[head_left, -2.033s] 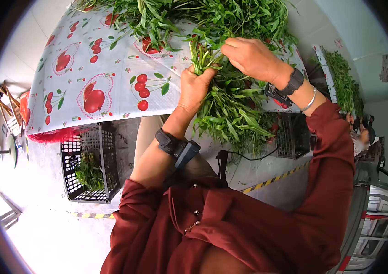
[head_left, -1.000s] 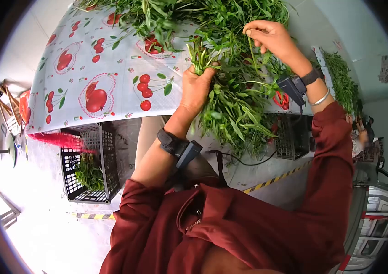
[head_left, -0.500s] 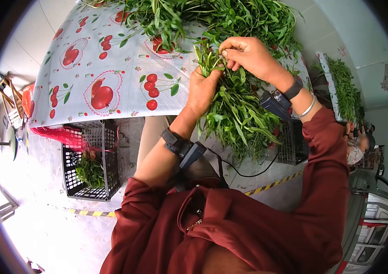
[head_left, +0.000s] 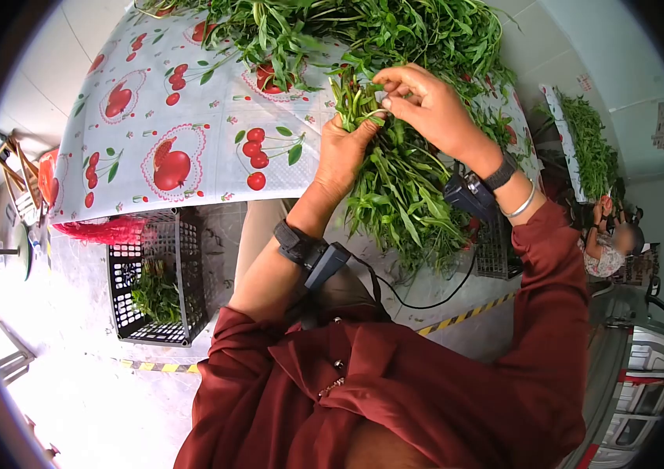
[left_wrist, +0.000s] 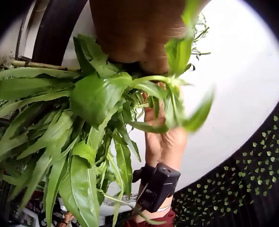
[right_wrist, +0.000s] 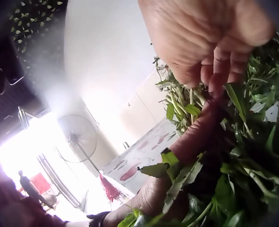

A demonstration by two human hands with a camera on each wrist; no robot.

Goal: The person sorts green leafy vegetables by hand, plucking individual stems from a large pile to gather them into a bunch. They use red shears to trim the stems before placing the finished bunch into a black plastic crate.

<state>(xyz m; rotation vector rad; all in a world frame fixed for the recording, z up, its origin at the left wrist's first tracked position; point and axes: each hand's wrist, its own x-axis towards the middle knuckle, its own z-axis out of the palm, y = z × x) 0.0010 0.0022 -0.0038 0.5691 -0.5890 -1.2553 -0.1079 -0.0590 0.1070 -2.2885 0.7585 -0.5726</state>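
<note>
A bunch of leafy green stems hangs over the table's front edge, its cut ends pointing up and away. The left hand grips it near those ends, thumb across the stems. Just right of the thumb, the right hand is at the stem ends with thumb and forefinger close together, pinching what looks like a thin stem. In the right wrist view the right hand has its fingertips against the bunch. Leaves hide most of the left hand in the left wrist view.
A large heap of greens covers the far side of the cherry-patterned tablecloth. Below the table stand a black crate with greens at left and another crate at right. Another person is at far right.
The right hand went out to the right with a thin stem, then came back to the bunch beside the left hand. The left hand has kept its grip.
</note>
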